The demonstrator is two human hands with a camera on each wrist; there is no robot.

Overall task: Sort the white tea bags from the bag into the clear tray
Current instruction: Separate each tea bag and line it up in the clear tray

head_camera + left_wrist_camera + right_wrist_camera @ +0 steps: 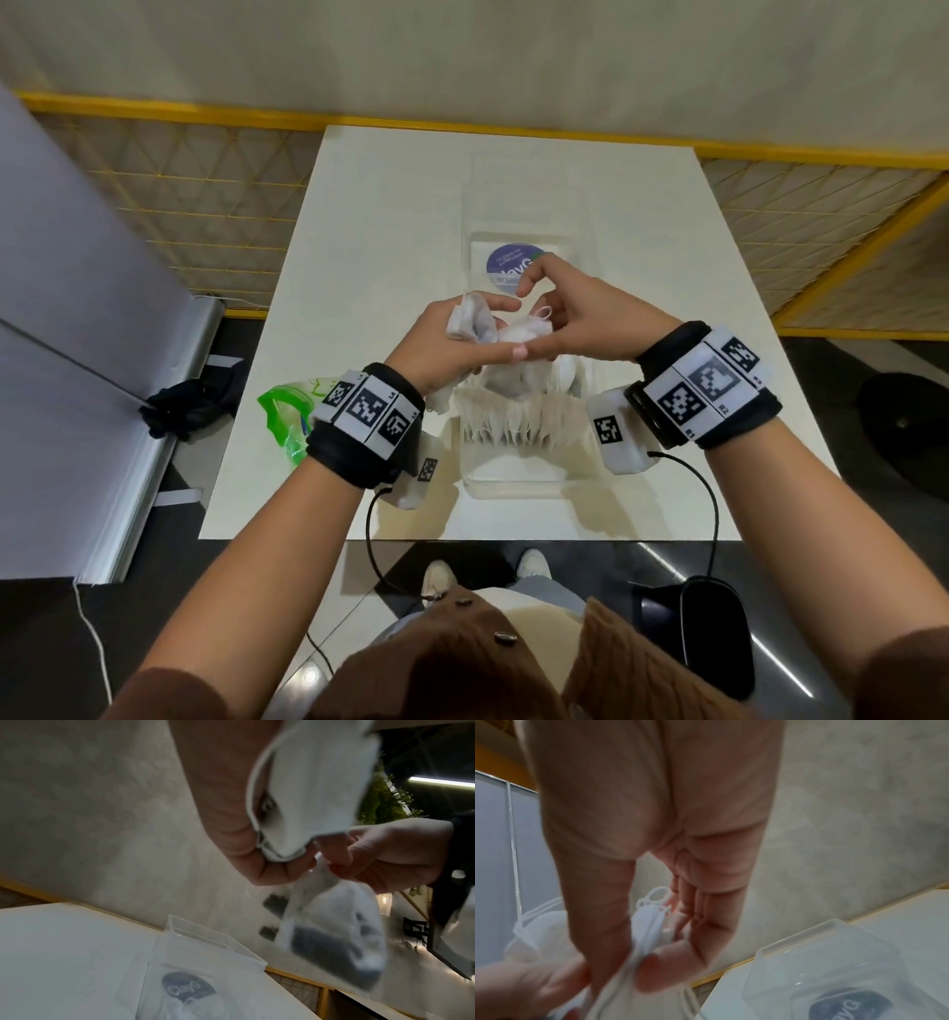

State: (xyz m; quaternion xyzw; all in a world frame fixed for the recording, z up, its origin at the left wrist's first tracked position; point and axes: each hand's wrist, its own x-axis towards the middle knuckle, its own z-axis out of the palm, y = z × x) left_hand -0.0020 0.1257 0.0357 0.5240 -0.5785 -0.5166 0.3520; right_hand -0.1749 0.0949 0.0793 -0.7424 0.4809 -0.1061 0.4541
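Both hands meet above the clear tray [518, 485] on the white table. My left hand [511, 329] grips a bunch of white tea bags [467, 321], seen close in the left wrist view as folded white tea bags [316, 780]. My right hand [544, 318] pinches one tea bag [518, 335] between thumb and fingers, right beside the bunch. That tea bag [334, 933] hangs below the right hand [385, 858] with dark tea inside. A row of tea bags [518, 424] stands in the tray under the hands. The green plastic bag [287, 411] lies left of my left wrist.
The tray's clear lid [518, 205] with a round blue sticker [506, 262] lies beyond the hands. A yellow mesh fence [205, 195] rings the table's far sides. A grey panel [77, 308] stands at the left, and cables hang off the near table edge [462, 538].
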